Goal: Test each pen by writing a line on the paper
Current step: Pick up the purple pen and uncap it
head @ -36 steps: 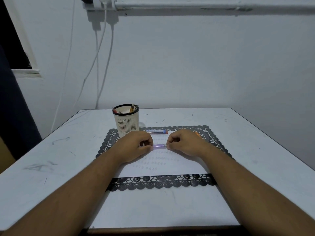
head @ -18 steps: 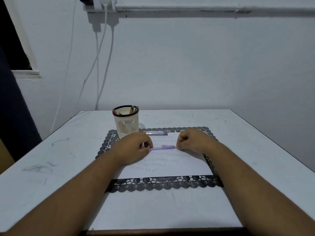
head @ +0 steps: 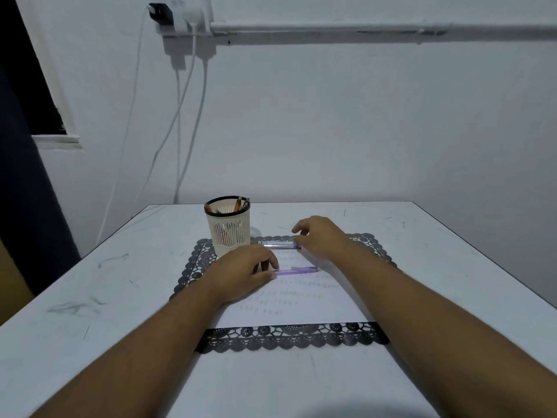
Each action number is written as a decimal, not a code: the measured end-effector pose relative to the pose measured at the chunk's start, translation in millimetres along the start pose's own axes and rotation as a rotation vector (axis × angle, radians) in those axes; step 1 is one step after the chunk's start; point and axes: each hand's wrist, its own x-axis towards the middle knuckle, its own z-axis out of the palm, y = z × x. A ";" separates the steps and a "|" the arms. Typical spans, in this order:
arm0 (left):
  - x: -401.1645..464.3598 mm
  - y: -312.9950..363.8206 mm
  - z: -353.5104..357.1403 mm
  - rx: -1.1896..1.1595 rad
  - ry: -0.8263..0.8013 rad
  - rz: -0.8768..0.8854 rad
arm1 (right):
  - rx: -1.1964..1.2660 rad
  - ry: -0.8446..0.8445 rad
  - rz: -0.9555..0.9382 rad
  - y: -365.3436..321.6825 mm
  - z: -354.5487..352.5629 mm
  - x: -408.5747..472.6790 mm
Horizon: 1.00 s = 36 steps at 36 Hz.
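Both hands split: right hand (head: 319,236) leaves purple pen (head: 297,270), fingers loosely spread at clear pen (head: 278,244) (12 o'clock); left hand (head: 244,274) pinches purple.

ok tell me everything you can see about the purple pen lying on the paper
The translucent purple plastic pen lies flat and roughly level across the white paper sheet, just above rows of small handwritten loops. A clip shows near its middle. The left hand pinches its left end with thumb and fingertips; its right end lies free. Its tip cannot be made out.
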 end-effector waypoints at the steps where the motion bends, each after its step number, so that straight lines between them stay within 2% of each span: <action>1: -0.3 -0.3 0.5 -0.003 0.002 -0.001 | -0.010 -0.009 0.007 -1.0 2.9 1.3; 9: 1.0 -1.9 -1.6 -0.029 -0.004 0.013 | -0.029 0.024 -0.020 -1.1 13.1 6.3; 21: 1.4 -3.5 -0.7 -0.018 -0.012 0.018 | 0.382 0.167 -0.063 -5.0 -6.2 -14.7; 31: 1.8 1.2 0.4 0.017 -0.004 -0.003 | 0.627 0.097 -0.006 7.2 -14.8 -52.3; 34: -0.1 2.2 -0.1 -0.009 0.049 -0.019 | 0.622 0.106 -0.010 8.1 -17.4 -54.3; 36: -2.3 5.3 0.7 0.014 0.138 -0.022 | 0.621 0.103 -0.015 6.9 -17.7 -55.4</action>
